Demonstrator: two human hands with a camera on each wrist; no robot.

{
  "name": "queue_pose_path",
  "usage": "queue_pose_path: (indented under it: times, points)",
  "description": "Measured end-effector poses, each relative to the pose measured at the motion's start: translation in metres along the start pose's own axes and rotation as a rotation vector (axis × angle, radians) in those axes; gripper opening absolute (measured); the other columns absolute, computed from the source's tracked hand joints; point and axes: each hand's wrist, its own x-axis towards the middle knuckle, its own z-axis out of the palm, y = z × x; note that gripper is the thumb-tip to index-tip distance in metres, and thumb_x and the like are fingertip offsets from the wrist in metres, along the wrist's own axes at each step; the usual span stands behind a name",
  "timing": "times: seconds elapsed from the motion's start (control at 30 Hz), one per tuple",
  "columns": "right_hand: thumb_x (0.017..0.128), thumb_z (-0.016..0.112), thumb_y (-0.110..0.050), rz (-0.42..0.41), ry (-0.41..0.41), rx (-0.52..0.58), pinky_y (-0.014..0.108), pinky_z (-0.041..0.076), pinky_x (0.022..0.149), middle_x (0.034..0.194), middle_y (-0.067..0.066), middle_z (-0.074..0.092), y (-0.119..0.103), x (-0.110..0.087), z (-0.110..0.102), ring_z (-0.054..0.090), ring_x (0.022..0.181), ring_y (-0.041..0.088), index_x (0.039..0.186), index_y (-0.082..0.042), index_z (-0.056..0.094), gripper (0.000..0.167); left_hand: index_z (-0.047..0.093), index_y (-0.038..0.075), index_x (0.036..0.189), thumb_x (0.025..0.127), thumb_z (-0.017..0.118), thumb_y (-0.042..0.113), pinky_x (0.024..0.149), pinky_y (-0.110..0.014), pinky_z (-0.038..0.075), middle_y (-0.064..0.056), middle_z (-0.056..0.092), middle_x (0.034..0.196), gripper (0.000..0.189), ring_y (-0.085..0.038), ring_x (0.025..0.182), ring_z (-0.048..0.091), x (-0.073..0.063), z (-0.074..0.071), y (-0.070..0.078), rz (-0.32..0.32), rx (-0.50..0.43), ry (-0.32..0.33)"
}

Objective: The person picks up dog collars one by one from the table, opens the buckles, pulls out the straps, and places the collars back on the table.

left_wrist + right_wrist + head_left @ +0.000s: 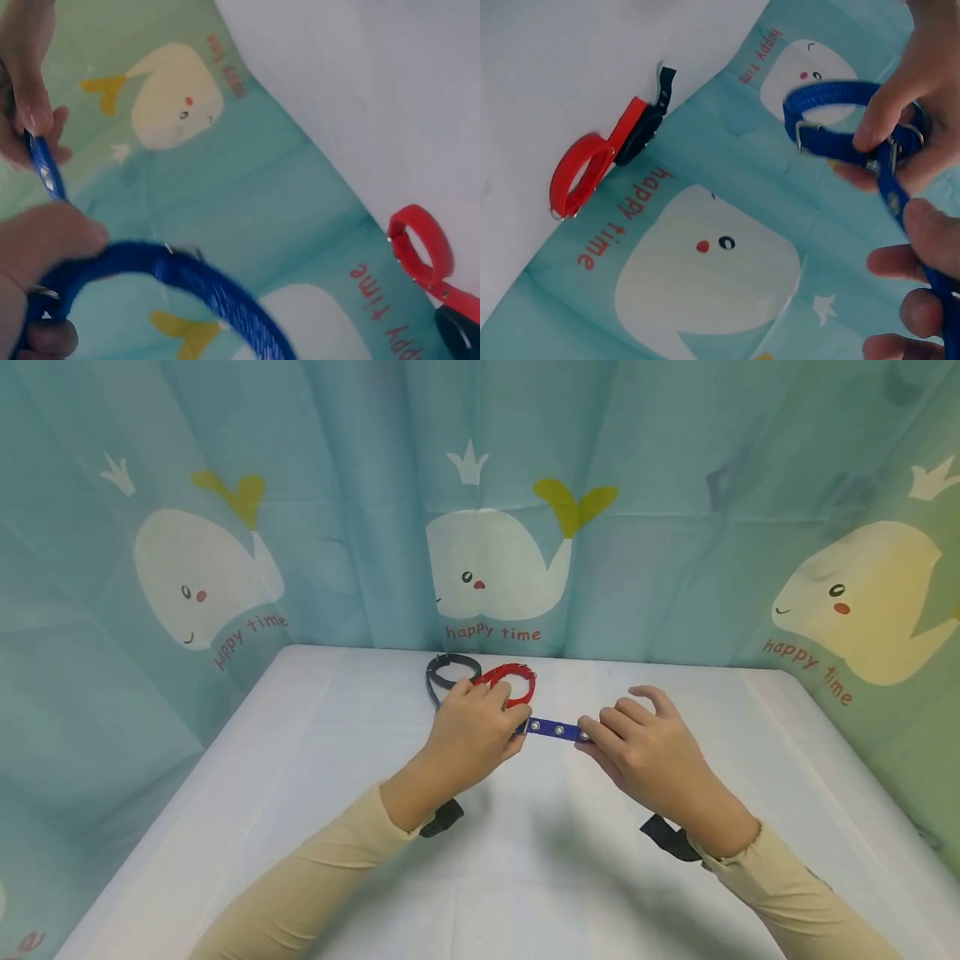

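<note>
A blue collar [829, 142] with metal eyelets and a buckle is held up between both hands. My left hand [474, 727] pinches it near the buckle, where the band curves round into a loop, as the right wrist view shows. The thumb and fingers of my right hand [648, 756] pinch the strap's loose end. Between the hands the blue strap [558, 730] runs straight, with eyelets along it. In the head view my left hand hides most of the loop.
Beyond my left hand a red collar [527, 673] and a black collar [454, 657] lie on the white table [360, 693], near its back edge. A teal curtain [360, 510] printed with whales hangs behind the table.
</note>
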Motion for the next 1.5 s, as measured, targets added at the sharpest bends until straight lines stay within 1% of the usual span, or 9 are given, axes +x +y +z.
queue_pose_path:
  times: [0.07, 0.17, 0.37, 0.53, 0.83, 1.0, 1.13, 1.33, 1.5]
  points:
    - [0.092, 0.058, -0.024, -0.012, -0.004, 0.004, 0.052, 0.05, 0.078, 0.069, 0.008, 0.065, -0.001, 0.002, 0.001, 0.058, 0.064, 0.023, 0.09, -0.001, 0.069, 0.025, 0.071, 0.022, 0.1, 0.079, 0.073, 0.04, 0.072, -0.03, 0.049, -0.001, 0.067, 0.088, 0.027, -0.016, 0.079, 0.066, 0.001, -0.001, 0.001, 0.02, -0.011, -0.009]
    - [0.086, 0.064, -0.022, -0.027, -0.006, 0.002, 0.051, 0.05, 0.078, 0.069, 0.008, 0.065, -0.001, 0.003, 0.003, 0.058, 0.064, 0.023, 0.091, -0.001, 0.069, 0.022, 0.071, 0.019, 0.102, 0.079, 0.073, 0.04, 0.071, -0.029, 0.047, 0.0, 0.066, 0.088, 0.031, -0.013, 0.08, 0.063, 0.001, -0.002, 0.001, 0.04, -0.065, -0.021]
    - [0.104, 0.026, -0.033, 0.001, 0.007, -0.003, 0.05, 0.05, 0.076, 0.068, 0.007, 0.063, 0.0, 0.001, 0.006, 0.059, 0.062, 0.023, 0.091, -0.001, 0.069, 0.055, 0.069, 0.015, 0.105, 0.079, 0.073, 0.037, 0.069, -0.027, 0.044, 0.001, 0.062, 0.085, 0.035, -0.011, 0.077, 0.058, -0.003, -0.003, -0.002, 0.023, -0.191, -0.018]
    - [0.104, 0.023, -0.033, 0.002, 0.01, 0.008, 0.049, 0.051, 0.076, 0.069, 0.007, 0.065, -0.002, 0.0, 0.01, 0.06, 0.062, 0.022, 0.09, 0.0, 0.069, 0.058, 0.068, 0.014, 0.103, 0.081, 0.072, 0.034, 0.071, -0.027, 0.046, -0.002, 0.064, 0.096, 0.03, -0.014, 0.088, 0.061, -0.004, 0.001, -0.001, 0.015, -0.278, 0.006]
    - [0.103, 0.028, -0.035, 0.033, 0.029, 0.027, 0.048, 0.051, 0.075, 0.067, 0.005, 0.062, 0.003, -0.004, 0.012, 0.059, 0.06, 0.021, 0.097, -0.002, 0.069, 0.053, 0.071, 0.017, 0.099, 0.082, 0.072, 0.033, 0.077, -0.031, 0.048, 0.002, 0.07, 0.085, 0.024, -0.013, 0.081, 0.064, -0.006, 0.001, -0.001, 0.041, -0.268, 0.139]
    - [0.102, 0.033, -0.033, 0.007, 0.057, 0.059, 0.044, 0.051, 0.074, 0.067, 0.004, 0.059, 0.002, -0.005, 0.016, 0.057, 0.059, 0.019, 0.093, -0.002, 0.069, 0.048, 0.071, 0.014, 0.098, 0.081, 0.073, 0.027, 0.07, -0.027, 0.047, 0.0, 0.066, 0.08, 0.022, -0.013, 0.074, 0.061, -0.005, 0.006, -0.001, 0.086, -0.294, 0.203]
    - [0.102, 0.034, -0.035, 0.001, 0.067, 0.051, 0.044, 0.051, 0.074, 0.068, 0.005, 0.06, 0.001, -0.005, 0.017, 0.058, 0.059, 0.02, 0.098, -0.002, 0.068, 0.048, 0.07, 0.013, 0.099, 0.08, 0.074, 0.026, 0.068, -0.025, 0.047, -0.001, 0.064, 0.08, 0.023, -0.013, 0.073, 0.06, -0.006, 0.008, 0.0, 0.111, -0.309, 0.219]
    - [0.101, 0.038, -0.033, -0.01, 0.12, 0.037, 0.046, 0.052, 0.075, 0.068, 0.006, 0.062, 0.003, -0.008, 0.016, 0.059, 0.061, 0.021, 0.09, -0.001, 0.069, 0.046, 0.071, 0.01, 0.096, 0.079, 0.076, 0.021, 0.07, -0.025, 0.048, -0.002, 0.064, 0.081, 0.021, -0.014, 0.074, 0.059, -0.006, 0.009, 0.001, 0.125, -0.326, 0.268]
    - [0.1, 0.042, -0.032, -0.032, 0.156, 0.002, 0.048, 0.051, 0.077, 0.069, 0.007, 0.064, 0.002, -0.007, 0.02, 0.06, 0.064, 0.022, 0.091, 0.0, 0.07, 0.044, 0.071, 0.01, 0.094, 0.08, 0.075, 0.02, 0.067, -0.023, 0.047, -0.002, 0.064, 0.081, 0.018, -0.014, 0.075, 0.059, -0.003, 0.011, 0.003, 0.152, -0.289, 0.313]
